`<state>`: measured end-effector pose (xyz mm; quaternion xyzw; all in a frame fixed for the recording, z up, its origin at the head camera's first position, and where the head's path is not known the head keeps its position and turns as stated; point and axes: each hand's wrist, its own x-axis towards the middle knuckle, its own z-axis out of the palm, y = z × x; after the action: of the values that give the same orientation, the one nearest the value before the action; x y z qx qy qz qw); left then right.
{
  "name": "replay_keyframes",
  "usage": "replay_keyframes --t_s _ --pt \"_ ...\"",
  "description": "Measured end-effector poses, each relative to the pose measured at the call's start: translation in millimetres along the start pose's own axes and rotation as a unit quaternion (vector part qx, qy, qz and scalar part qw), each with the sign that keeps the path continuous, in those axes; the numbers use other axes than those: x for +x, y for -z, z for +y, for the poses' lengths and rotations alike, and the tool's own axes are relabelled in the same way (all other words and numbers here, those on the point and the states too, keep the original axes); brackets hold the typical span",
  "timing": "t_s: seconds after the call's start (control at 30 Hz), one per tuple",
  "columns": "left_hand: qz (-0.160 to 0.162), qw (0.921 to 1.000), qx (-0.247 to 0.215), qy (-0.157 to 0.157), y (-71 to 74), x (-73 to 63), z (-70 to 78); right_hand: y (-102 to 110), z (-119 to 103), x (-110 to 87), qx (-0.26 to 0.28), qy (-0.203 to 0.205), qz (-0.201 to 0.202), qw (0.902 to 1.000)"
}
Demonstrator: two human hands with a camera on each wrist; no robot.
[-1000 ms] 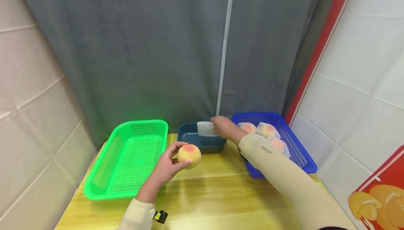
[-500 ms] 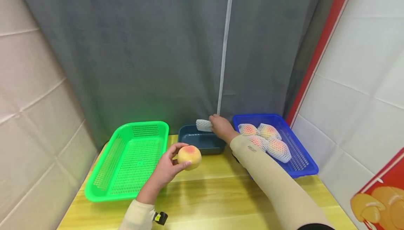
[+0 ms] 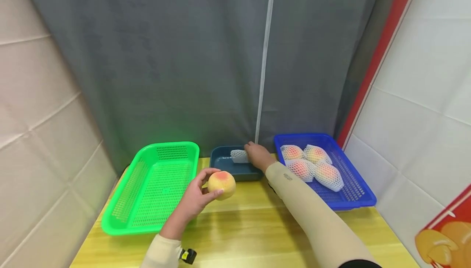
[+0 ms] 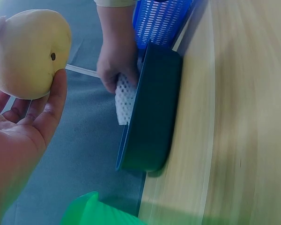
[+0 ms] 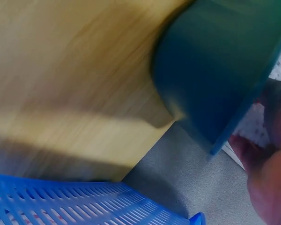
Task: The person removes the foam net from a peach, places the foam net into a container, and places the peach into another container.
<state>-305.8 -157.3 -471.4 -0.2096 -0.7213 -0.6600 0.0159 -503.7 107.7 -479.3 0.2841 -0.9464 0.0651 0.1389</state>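
Note:
My left hand (image 3: 195, 194) holds a bare yellow peach (image 3: 222, 185) with a red blush, above the table in front of the dark blue tray. In the left wrist view the peach (image 4: 30, 54) rests between thumb and fingertips, a small dark spot on its side. At the dark teal-blue tray (image 3: 235, 177), my right hand (image 3: 259, 155) pinches a white foam net sleeve (image 3: 239, 156), lowered into the tray's opening. The left wrist view shows that net (image 4: 125, 101) hanging over the tray's rim. Part of the right hand's fingers is hidden by the tray wall in the right wrist view.
A green perforated basket (image 3: 151, 229) stands on the left of the wooden table (image 3: 243, 235). To the right is a blue basket (image 3: 355, 182) holding several net-wrapped peaches (image 3: 328, 175). A grey curtain (image 3: 176, 55) hangs behind, with walls at both sides.
My right hand has moved down with the net sleeve, from above the dark tray into its opening. The left hand keeps the peach in nearly the same place.

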Motion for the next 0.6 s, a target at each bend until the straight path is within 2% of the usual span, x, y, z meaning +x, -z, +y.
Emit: replay_keyframes --t_s 0.2,0.4,0.5,0.6 --pt "0.001 1.0000 -0.003 0.008 0.1 0.4 -0.2 -5.4 3.0 -2.9 0.021 0.000 -0.075 0.9970" --pt "0.004 0.9999 0.009 0.010 0.5 -0.2 0.8 -10.6 9.2 -1.2 0.071 -0.018 -0.158 0.9847" --pt "0.004 0.9999 0.013 0.009 0.6 -0.8 0.4 -10.9 9.4 -2.8 0.086 -0.022 -0.174 0.9807" --pt "0.004 0.9999 0.012 0.008 0.6 -1.6 -0.4 -8.7 7.1 -5.1 0.079 -0.018 -0.174 0.9814"
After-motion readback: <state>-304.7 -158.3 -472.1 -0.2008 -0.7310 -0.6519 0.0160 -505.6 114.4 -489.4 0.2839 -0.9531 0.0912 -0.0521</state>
